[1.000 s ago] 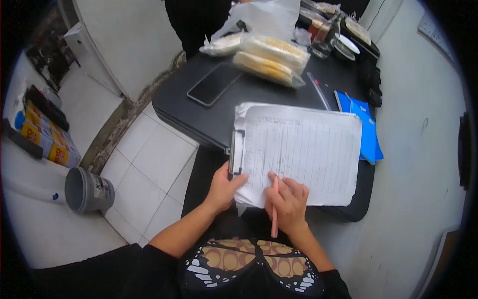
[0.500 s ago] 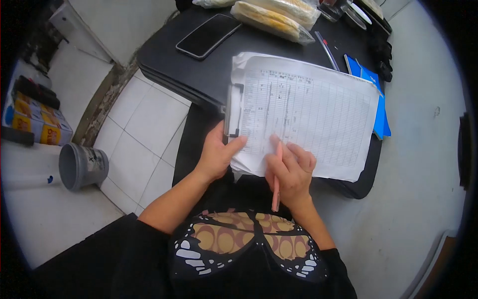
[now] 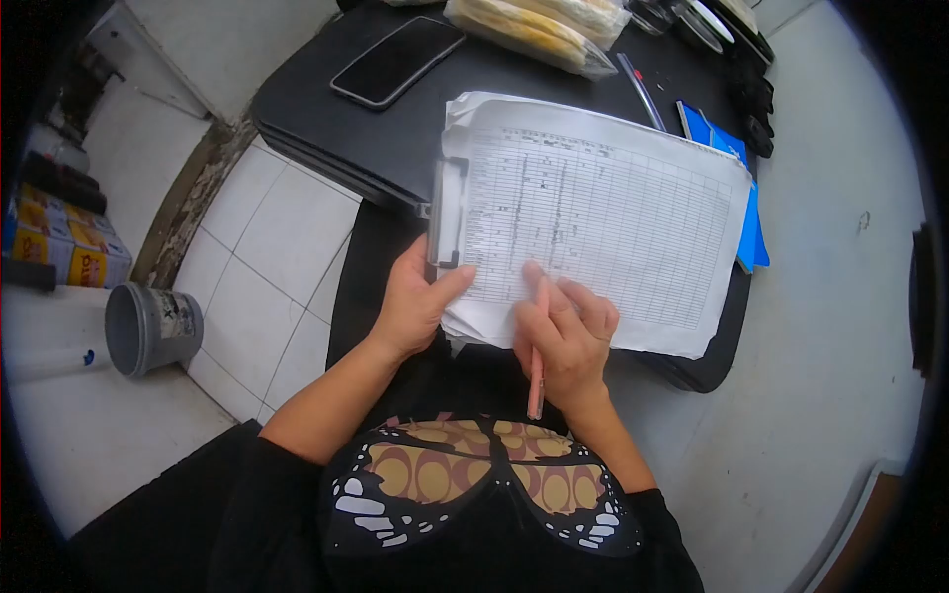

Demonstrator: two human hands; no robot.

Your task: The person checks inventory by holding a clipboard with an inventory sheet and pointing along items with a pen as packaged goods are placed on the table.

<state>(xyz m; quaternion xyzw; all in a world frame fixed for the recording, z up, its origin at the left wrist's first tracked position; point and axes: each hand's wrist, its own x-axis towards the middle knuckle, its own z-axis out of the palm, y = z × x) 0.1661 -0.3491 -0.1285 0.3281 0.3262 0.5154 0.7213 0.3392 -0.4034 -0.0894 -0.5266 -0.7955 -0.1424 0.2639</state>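
A clipboard with a metal clip bears a stack of papers, the top one a printed table sheet. My left hand grips the clipboard's lower left corner, thumb on top of the paper and the fingers hidden beneath. Over the lower part of the sheet rests my right hand, closed around a pink pen whose rear end points toward my body. Its index fingertip touches the sheet near the filled columns.
The black table holds a phone, wrapped food packs, a clear-barrelled pen and blue notebooks. A grey bucket and a yellow box stand at left.
The view has tilted downward, so the table items sit higher in the picture. The sheet's printed grid shows more clearly. Both hands keep their holds on clipboard and pen.
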